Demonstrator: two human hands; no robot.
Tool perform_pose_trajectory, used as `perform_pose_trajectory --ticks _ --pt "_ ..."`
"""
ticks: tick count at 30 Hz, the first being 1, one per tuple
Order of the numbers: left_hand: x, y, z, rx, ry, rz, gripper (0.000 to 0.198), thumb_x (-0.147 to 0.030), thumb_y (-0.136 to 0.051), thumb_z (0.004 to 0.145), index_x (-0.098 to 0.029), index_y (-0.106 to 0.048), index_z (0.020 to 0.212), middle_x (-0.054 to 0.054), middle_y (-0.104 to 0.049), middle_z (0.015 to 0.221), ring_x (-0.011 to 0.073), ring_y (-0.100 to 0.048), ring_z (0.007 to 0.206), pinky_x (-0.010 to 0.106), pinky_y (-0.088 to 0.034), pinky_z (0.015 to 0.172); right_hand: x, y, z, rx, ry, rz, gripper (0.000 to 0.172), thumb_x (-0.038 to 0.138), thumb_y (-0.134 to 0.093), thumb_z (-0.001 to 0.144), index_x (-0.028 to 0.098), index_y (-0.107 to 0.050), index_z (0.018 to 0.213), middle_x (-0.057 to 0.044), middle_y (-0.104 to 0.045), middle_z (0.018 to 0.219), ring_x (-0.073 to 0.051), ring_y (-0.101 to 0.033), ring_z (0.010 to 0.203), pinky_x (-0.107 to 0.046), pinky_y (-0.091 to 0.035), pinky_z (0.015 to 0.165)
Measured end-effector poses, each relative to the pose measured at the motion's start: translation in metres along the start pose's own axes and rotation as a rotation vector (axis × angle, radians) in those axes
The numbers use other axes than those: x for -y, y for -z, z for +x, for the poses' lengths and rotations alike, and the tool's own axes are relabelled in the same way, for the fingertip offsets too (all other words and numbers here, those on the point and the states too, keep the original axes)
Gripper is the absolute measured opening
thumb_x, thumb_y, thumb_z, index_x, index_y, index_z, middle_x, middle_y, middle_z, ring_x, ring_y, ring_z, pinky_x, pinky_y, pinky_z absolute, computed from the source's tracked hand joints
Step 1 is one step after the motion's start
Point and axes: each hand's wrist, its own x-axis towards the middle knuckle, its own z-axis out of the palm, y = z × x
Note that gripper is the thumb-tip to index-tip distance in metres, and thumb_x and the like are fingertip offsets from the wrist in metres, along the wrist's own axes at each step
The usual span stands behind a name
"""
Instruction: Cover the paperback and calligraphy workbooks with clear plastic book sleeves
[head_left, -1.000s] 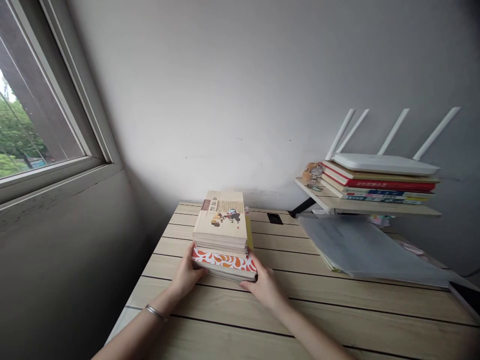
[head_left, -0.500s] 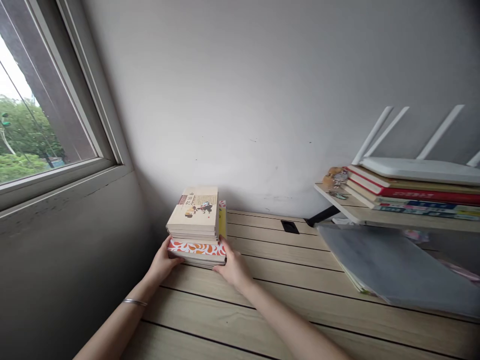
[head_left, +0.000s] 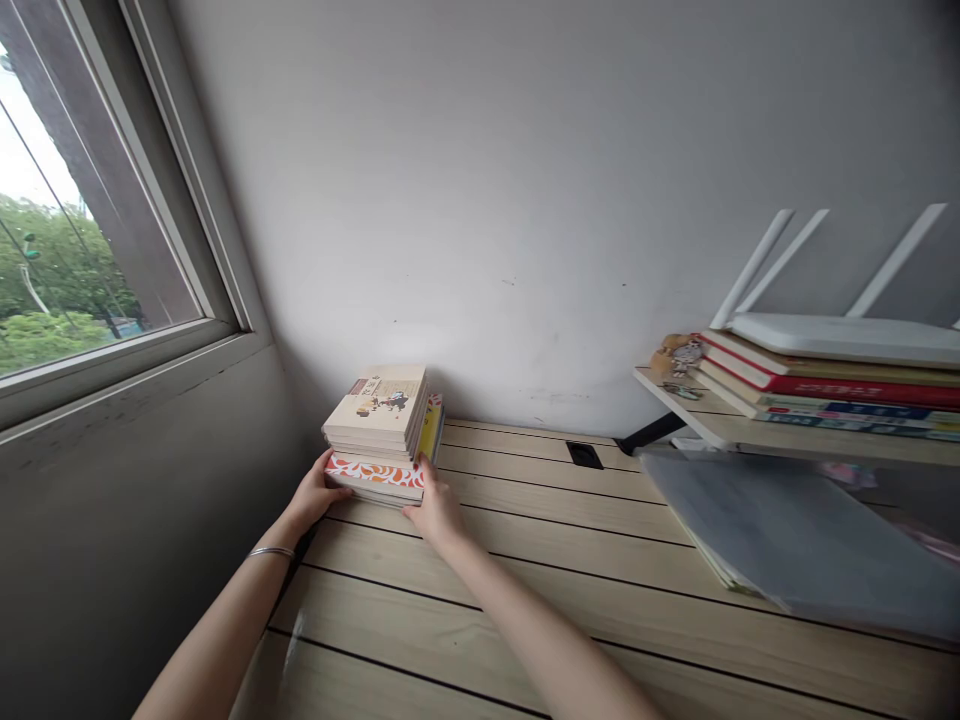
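A stack of books sits at the back left of the wooden desk, close to the corner of the walls. Cream paperbacks with an illustrated cover make up its upper part. Beneath them lies a book with a red, orange and white leaf pattern, and a yellow cover shows at the right side. My left hand, with a bangle at the wrist, grips the lower left corner of the stack. At the lower right corner my right hand grips it, thumb at the front. Some fingertips are hidden behind the books.
The slatted desk meets the wall at the back, with a black cable outlet in it. On the right, a raised shelf carries books, a white router and small figurines. Grey folders lie below. A window is at left.
The stack has slid a little further back and left towards the corner, with both my hands still on its sides. The view has shifted slightly.
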Motion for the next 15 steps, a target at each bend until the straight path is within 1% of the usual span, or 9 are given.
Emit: perform_pose_trajectory --ticks 4,7,12,15 --pt "0.007 0.005 0.006 -0.017 -0.02 0.021 0.086 -0.01 -0.082 0.044 -0.018 -0.047 0.123 0.01 -0.06 0.122 0.0282 -0.051 0.119 0.04 -0.036 0.105 0.003 -0.004 0.007 0.009 -0.001 -0.022 0.092 0.016 -0.075 0.06 0.022 -0.031 0.14 -0.014 -0.057 0.125 -0.028 -0.061 0.104 -0.035 -0.046 0.085" --pt "0.012 0.004 0.003 -0.048 -0.035 0.018 0.083 -0.01 -0.082 0.046 -0.02 -0.048 0.121 0.007 -0.061 0.119 0.0261 -0.053 0.116 0.039 -0.035 0.105 0.0 -0.005 0.006 0.006 0.036 -0.021 0.089 0.016 -0.073 0.062 0.02 -0.031 0.14 -0.015 -0.057 0.126 -0.028 -0.06 0.104 -0.036 -0.046 0.085" --pt "0.021 -0.004 -0.007 -0.113 0.012 -0.062 0.071 -0.014 -0.08 0.054 -0.018 -0.05 0.118 0.008 -0.065 0.107 0.0244 -0.061 0.103 0.04 -0.045 0.096 -0.011 -0.003 -0.002 -0.008 0.148 0.057 0.083 0.011 -0.07 0.064 0.022 -0.033 0.138 -0.012 -0.053 0.131 -0.025 -0.056 0.112 -0.032 -0.045 0.09" --pt "0.026 -0.008 -0.008 -0.199 -0.046 -0.053 0.067 -0.013 -0.079 0.054 -0.018 -0.051 0.115 0.008 -0.064 0.109 0.0231 -0.059 0.105 0.038 -0.045 0.095 -0.013 -0.002 -0.006 0.016 0.162 0.09 0.08 0.01 -0.068 0.066 0.025 -0.034 0.137 -0.01 -0.055 0.13 -0.022 -0.058 0.109 -0.03 -0.046 0.087"
